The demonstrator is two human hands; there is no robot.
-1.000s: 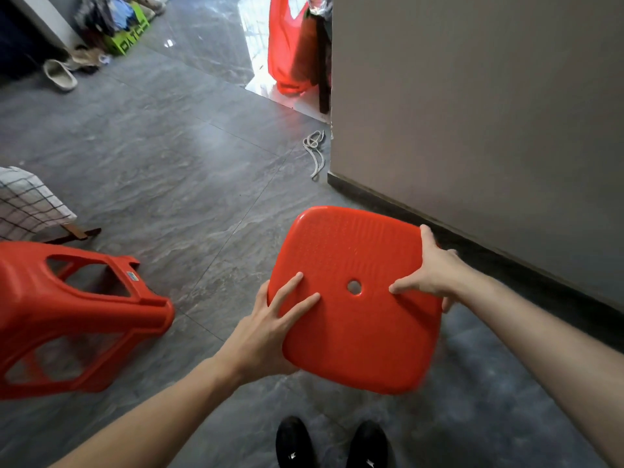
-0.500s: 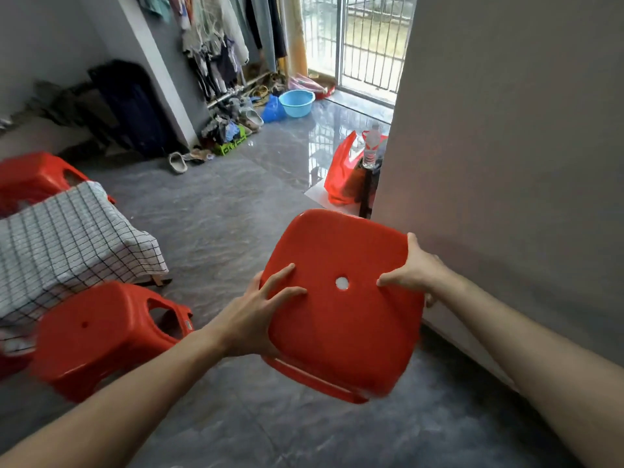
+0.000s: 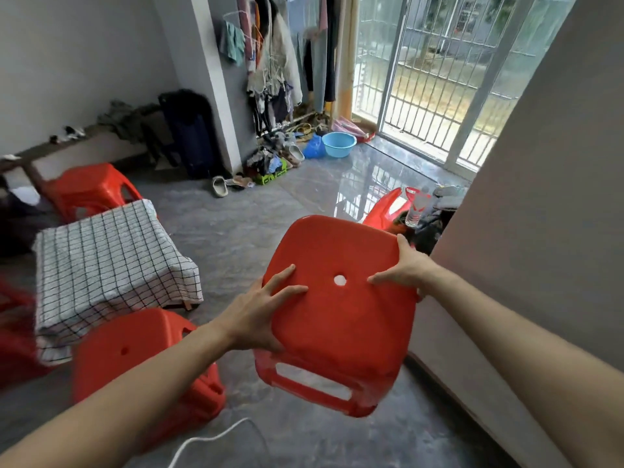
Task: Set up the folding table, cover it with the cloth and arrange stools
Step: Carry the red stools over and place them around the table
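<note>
I hold the red stool (image 3: 341, 309) in the air, left hand (image 3: 256, 315) and right hand (image 3: 403, 270) gripping its seat edges. I should set it flat beside the cloth-covered surface (image 3: 108, 265), probably on its open side.

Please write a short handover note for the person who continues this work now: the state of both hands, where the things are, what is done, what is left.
Left hand and right hand grip the held red stool by opposite seat edges, lifted off the floor and tilted.
Table stands, already covered by the checked cloth.
Near stool stands on the floor beside the table's near corner; far stool stands behind the table. Red blur at the left edge, possibly another stool.
Left: probably set the held stool down at a free side of the table.
</note>
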